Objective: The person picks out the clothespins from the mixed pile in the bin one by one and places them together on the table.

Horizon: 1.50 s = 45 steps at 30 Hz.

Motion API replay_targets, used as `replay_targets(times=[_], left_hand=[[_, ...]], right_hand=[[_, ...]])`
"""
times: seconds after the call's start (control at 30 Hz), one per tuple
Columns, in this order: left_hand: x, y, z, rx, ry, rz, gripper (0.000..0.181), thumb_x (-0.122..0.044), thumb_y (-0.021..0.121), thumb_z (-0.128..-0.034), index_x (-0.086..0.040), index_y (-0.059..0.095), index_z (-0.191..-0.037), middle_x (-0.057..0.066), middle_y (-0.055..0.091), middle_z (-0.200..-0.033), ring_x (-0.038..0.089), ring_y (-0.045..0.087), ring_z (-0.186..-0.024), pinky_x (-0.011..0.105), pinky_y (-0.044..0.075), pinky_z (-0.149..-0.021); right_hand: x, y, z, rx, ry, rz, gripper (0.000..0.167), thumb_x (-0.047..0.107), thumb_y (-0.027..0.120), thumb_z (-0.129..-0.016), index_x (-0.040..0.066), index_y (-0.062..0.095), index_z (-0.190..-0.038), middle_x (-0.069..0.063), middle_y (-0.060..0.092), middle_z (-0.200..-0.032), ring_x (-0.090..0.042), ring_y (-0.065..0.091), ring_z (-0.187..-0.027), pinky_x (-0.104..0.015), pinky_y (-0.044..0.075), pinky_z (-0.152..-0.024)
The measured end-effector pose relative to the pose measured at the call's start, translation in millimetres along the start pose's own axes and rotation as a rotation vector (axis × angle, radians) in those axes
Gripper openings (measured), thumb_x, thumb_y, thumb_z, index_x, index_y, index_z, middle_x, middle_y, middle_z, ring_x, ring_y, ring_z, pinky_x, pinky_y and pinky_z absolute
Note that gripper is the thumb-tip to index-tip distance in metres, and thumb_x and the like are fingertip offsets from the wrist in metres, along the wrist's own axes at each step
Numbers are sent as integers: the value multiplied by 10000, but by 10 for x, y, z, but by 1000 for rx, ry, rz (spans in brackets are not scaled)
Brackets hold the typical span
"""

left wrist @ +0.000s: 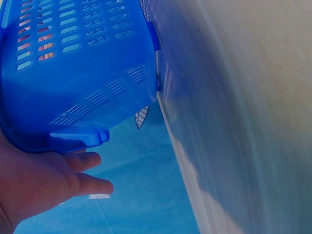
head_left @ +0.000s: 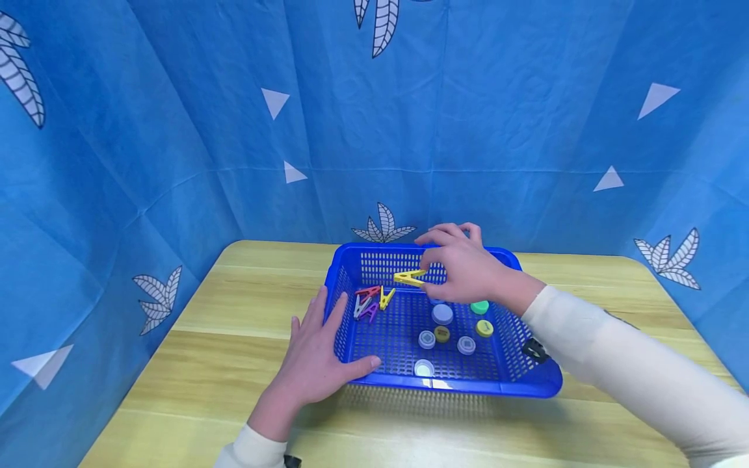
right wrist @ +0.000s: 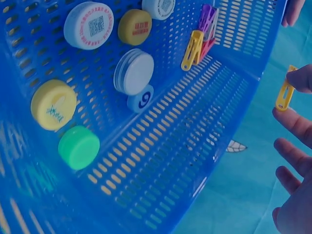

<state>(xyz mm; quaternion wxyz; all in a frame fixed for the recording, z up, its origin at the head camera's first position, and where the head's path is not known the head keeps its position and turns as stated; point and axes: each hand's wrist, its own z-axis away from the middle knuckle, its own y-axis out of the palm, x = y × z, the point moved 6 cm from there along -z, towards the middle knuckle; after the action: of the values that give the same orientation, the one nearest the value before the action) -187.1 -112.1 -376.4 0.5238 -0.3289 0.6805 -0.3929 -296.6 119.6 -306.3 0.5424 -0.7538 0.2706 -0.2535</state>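
My right hand pinches a yellow clothespin between thumb and index finger, above the back part of a blue plastic basket. The other fingers of that hand are spread. At the basket's left front corner lies my left hand, its fingers extended along the left rim and its thumb on the front rim. Inside, on the left, several clothespins lie together: a red one, a grey one, a purple one and another yellow one.
Several bottle caps lie in the basket's middle and right, among them a green cap, a yellow cap and a white cap. The basket stands on a wooden table. A blue curtain hangs behind it.
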Motion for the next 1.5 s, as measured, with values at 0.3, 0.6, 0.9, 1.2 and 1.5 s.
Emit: replay_targets(times=[0.3,0.6,0.9,1.2,1.5], left_hand=[[4,-4,7,-7,-3,6,1201,-881,570,-710,-155,230,-1604,140,22,-1662,342,49,-1502,695,69,-1105],[7,6,19,-6,-13,16,1201,-873,587,-707,-161,227,-1604,145,27,-1660,336,45,-1502,680,60,-1115],[20,-2,15,9,-29,16,1209,-887,565,-704,-164,215,-1607,126,-2,-1664,337,27,-1504,667,30,-1120],[5,-11,13,-4,-17,6,1205,-878,574,-708,-151,226,-1605,148,27,-1660,343,40,-1503,683,59,-1114],[0,1,1,10,-15,18,1203,-872,580,-712,-153,217,-1606,141,12,-1662,339,27,-1504,678,40,-1114]], right_hand=[[-48,-84,43,-1,45,12,216,453,747,-806,261,757,-905,-16,548,-1386,-299,342,-1331,-643,175,-987],[-65,-165,88,-30,39,17,197,451,760,-805,275,749,-890,-31,562,-1369,-301,365,-1312,-641,178,-986],[-121,-229,118,-72,10,11,204,436,757,-797,243,753,-864,-51,577,-1347,-319,380,-1298,-659,187,-965],[-163,-273,178,-78,49,23,186,428,753,-797,253,752,-860,-44,577,-1351,-307,371,-1311,-661,180,-980],[-219,-298,251,-99,58,18,163,427,762,-791,277,733,-848,-42,579,-1347,-299,370,-1310,-659,179,-978]])
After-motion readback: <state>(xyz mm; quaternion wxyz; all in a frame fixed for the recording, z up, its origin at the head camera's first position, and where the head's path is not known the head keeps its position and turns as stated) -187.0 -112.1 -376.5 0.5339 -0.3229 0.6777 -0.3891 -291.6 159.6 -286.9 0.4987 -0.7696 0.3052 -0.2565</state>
